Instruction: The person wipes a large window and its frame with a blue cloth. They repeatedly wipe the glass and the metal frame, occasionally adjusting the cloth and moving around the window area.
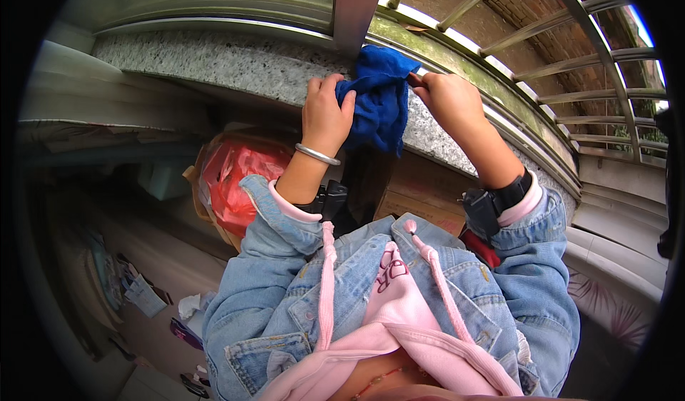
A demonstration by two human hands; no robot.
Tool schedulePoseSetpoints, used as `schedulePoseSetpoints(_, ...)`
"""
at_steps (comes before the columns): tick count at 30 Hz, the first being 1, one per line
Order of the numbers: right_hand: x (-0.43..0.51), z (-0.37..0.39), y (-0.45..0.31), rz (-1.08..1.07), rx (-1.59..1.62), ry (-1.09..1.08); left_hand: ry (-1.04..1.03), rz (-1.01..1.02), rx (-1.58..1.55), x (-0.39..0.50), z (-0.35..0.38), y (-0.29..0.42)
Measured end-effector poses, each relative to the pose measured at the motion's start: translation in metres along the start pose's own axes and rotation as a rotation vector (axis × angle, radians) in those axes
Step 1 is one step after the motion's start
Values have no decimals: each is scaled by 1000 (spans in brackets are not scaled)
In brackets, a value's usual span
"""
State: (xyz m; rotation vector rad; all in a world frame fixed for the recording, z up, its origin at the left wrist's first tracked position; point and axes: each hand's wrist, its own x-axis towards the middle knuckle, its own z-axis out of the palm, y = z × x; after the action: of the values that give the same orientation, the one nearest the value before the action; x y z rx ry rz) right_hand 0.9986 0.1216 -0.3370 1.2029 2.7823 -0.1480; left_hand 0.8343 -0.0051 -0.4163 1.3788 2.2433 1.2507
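Note:
A blue cloth [380,96] lies bunched over the edge of a speckled stone windowsill [241,64], its lower part hanging down. My left hand [325,109] grips the cloth's left side between thumb and fingers. On the right, my right hand [447,96] is closed on a thin dark brown handle [415,80]; its far end goes under or into the cloth and is hidden. The cloth lies against the foot of the window frame's upright post [356,10], beside the metal sliding track [497,104].
Metal security bars [535,37] stand outside the open window part, with glass at the upper left. Below the sill are a bag with red plastic [233,181] and a cardboard box [417,203]. Papers and small items [144,294] lie at the lower left.

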Motion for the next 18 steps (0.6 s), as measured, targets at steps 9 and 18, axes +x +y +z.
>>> schedulePoseSetpoints(9, -34, -11, 66, 321, 265, 170, -97, 362, -189, -3, 75, 39)
schedulePoseSetpoints(18, -47, 29, 119, 244, 1070, -131, -293, 589, -379, -16, 105, 75)
